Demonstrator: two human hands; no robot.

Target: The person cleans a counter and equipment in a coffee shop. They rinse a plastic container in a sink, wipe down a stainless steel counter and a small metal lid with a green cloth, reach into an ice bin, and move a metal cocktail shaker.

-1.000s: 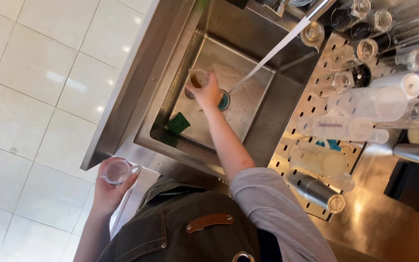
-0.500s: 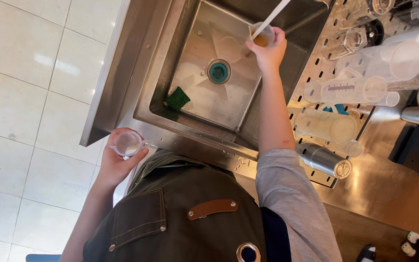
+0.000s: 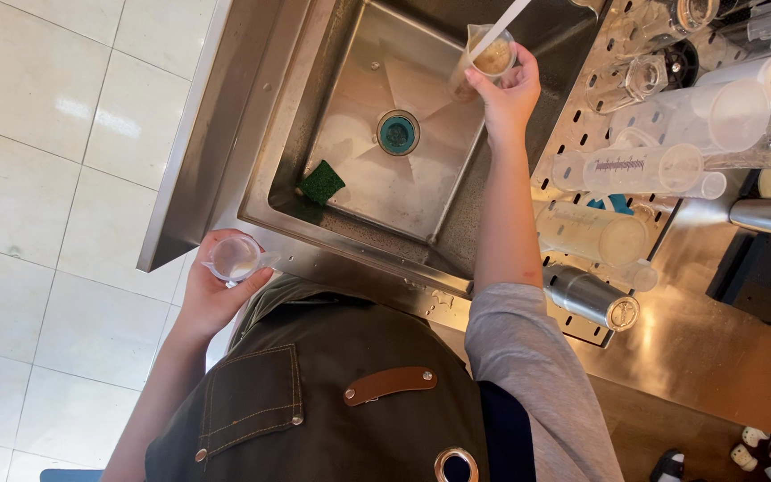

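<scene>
Over the sink (image 3: 350, 232), the right hand (image 3: 506, 89) grips a cup (image 3: 491, 55) under running water; outside its front rim, the left hand (image 3: 211, 290) clasps a small glass (image 3: 234, 257).

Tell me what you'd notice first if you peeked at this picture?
First, the right hand holding a clear cup over the steel sink, with a thin white stream of water running into it. Next, the left hand holding a second clear cup out past the sink's front edge, above the tiled floor. A green sponge lies in the sink near the drain.
</scene>
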